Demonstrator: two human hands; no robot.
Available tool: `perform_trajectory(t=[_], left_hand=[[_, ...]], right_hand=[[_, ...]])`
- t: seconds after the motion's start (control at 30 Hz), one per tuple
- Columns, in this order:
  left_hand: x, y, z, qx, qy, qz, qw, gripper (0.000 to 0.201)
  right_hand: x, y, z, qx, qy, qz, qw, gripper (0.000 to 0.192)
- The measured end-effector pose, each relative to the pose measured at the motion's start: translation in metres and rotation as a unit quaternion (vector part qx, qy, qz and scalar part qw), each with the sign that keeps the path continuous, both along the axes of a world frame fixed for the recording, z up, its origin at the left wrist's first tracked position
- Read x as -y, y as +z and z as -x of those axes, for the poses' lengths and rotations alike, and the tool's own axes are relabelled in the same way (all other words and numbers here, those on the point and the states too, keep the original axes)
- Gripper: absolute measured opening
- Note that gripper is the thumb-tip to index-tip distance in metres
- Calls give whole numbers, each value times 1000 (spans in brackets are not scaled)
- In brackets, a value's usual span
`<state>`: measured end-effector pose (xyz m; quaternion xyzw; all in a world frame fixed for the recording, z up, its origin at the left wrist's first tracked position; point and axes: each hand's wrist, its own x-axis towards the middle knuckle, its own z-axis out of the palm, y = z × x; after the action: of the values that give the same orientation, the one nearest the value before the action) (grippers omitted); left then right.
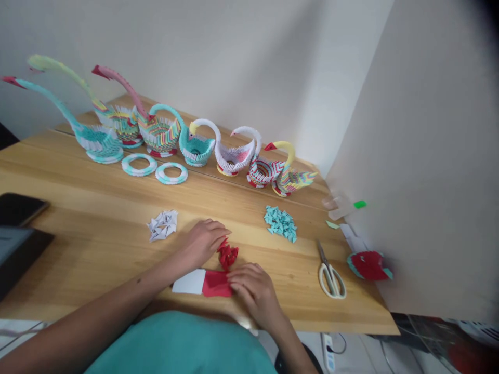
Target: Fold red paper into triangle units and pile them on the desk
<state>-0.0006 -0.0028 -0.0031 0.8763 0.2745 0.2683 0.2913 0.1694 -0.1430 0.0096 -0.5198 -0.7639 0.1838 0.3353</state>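
Head view, near to far. At the near edge of the wooden desk, the right hand lies palm down with fingers curled onto a red paper sheet, pressing its right end flat; a white sheet lies touching the red one on its left. Just beyond, the left hand rests with fingers bent over a small heap of red folded pieces, its fingertips touching the heap; whether it pinches a piece cannot be told. Left of that hand lies a pile of white folded pieces; to the right, a pile of teal folded pieces, then white-handled scissors, and at the desk's right edge a red and teal paper form. A dark phone lies at far left. Farther back lie two teal-and-white paper rings, and along the wall stands a row of paper swans.
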Motion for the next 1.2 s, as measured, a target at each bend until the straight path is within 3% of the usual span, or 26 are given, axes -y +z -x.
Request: perform_trajectory(t=[0.13,0.27,0.4,0.57,0.7,0.8,0.93,1.03,1.2], left_hand=[[2,10,2,128,-6,159,979,32],[2,21,4,157,-28,321,934,31],[1,22,4,170,10,367,915,22],[-6,21,6,237,71,426,870,28],[-8,22,7,263,83,446,851,32],[-7,20,4,254,65,455,851,33],[-3,19,1,238,42,437,867,32],[1,24,1,225,37,382,895,27],[6,25,1,186,89,303,930,22]], right_hand=[[-22,12,-8,-54,-121,31,991,14],[-46,19,-9,-51,-125,20,991,20],[-66,24,-10,-38,-93,-4,995,24],[-85,35,-19,-83,-87,-60,991,21],[-95,33,-19,-25,-8,-131,991,18],[-97,23,-13,-51,17,-157,986,13],[-95,11,-9,-126,-27,-132,983,8],[-91,8,-10,-175,-62,-107,977,7],[-88,2,-9,-210,-84,-69,972,5]])
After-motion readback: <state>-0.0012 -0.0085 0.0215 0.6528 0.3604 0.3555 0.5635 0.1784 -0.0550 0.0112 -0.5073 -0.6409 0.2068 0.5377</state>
